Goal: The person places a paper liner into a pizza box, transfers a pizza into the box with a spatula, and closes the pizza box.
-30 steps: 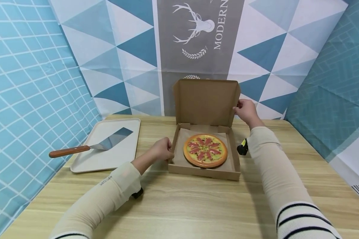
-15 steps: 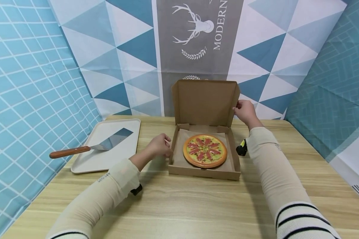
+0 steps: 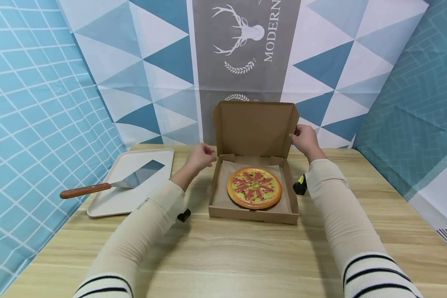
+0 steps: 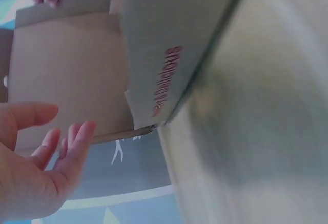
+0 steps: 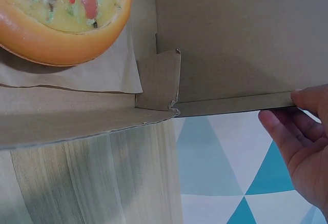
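A cardboard pizza box point(image 3: 253, 218) stands on the table with its lid point(image 3: 255, 128) raised upright at the back. Inside, on brown paper point(image 3: 223, 194), lies a round pizza point(image 3: 254, 188) with red strips on top. My right hand point(image 3: 306, 138) pinches the lid's right side flap between thumb and fingers, which the right wrist view shows at the flap's edge point(image 5: 246, 102). My left hand point(image 3: 201, 156) hovers beside the lid's left side. In the left wrist view its fingers point(image 4: 77, 149) and thumb are spread apart, holding nothing.
To the left, a white tray point(image 3: 108, 203) carries a spatula point(image 3: 141, 174) whose wooden handle point(image 3: 85, 190) juts over the tray's left edge. A patterned cloth wall point(image 3: 171, 82) rises right behind the box. Wood-grain tabletop point(image 3: 238, 260) lies in front of it.
My left hand has come away from the box's left wall and moved up and back toward the lid, its fingers loosening. My right hand stays at the lid's right edge.
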The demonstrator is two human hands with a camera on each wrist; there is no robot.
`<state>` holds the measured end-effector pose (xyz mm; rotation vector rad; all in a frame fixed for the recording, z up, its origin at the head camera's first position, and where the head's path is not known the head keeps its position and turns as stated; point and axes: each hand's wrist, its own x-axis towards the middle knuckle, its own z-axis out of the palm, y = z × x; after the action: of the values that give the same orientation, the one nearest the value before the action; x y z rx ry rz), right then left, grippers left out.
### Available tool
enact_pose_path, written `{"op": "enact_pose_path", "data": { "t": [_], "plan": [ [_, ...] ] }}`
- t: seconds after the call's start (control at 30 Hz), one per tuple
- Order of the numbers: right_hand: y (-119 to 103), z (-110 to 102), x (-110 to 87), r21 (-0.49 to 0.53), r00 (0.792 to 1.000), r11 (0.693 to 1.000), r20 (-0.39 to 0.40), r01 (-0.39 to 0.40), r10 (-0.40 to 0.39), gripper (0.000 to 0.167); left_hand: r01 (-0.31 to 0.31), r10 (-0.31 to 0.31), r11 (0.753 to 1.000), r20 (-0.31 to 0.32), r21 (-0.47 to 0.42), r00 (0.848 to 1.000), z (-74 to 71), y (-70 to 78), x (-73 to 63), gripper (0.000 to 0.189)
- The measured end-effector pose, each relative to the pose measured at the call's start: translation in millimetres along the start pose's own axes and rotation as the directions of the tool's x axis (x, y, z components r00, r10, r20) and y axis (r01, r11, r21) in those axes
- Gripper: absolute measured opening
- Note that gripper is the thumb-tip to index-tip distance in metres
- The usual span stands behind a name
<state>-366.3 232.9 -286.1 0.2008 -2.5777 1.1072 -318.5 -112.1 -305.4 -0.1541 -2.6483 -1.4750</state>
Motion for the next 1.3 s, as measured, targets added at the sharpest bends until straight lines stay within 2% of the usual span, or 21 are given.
{"op": "enact_pose_path", "data": {
  "t": [0.13,0.23,0.37,0.47,0.67,0.87,1.13,1.3],
  "plan": [
    [-1.9,0.8,-0.5,0.013,1.000,1.000,-0.005,-0.009,0.009,0.021,-0.024,0.025,1.000,-0.134,0.005,0.991,-0.9,6.8,21.3,0.027],
    [-2.2,0.7,-0.6,0.017,1.000,1.000,-0.011,-0.018,0.018,0.021,-0.038,0.024,0.997,-0.207,-0.063,0.978,-0.9,12.7,35.9,0.034],
    [-0.6,0.4,-0.9,0.010,0.999,1.000,-0.027,-0.026,0.026,0.023,-0.069,0.022,0.981,-0.248,-0.179,0.968,1.2,18.8,50.9,0.044],
    [1.7,0.8,-0.4,0.006,0.998,1.000,-0.052,-0.026,0.026,0.025,-0.095,0.044,0.978,-0.263,-0.184,0.964,4.6,20.0,59.8,0.046],
    [1.6,2.9,2.1,0.010,0.994,1.000,-0.107,-0.023,0.024,0.024,-0.128,0.081,0.983,-0.321,-0.130,0.944,9.8,21.0,73.1,0.040],
    [-2.8,7.3,5.2,-0.017,0.991,1.000,-0.131,-0.026,0.024,0.024,-0.108,0.111,0.994,-0.353,0.028,0.929,8.9,20.0,79.9,0.027],
    [-10.0,5.1,10.3,-0.073,0.986,0.997,-0.168,-0.013,0.000,0.024,-0.152,0.214,0.972,-0.403,0.181,0.890,1.6,29.3,80.6,0.015],
    [-18.6,2.1,14.7,-0.125,0.984,0.992,-0.179,-0.008,-0.015,0.025,-0.154,0.229,0.966,-0.403,0.208,0.886,0.4,37.7,81.9,0.016]
  ]
}}
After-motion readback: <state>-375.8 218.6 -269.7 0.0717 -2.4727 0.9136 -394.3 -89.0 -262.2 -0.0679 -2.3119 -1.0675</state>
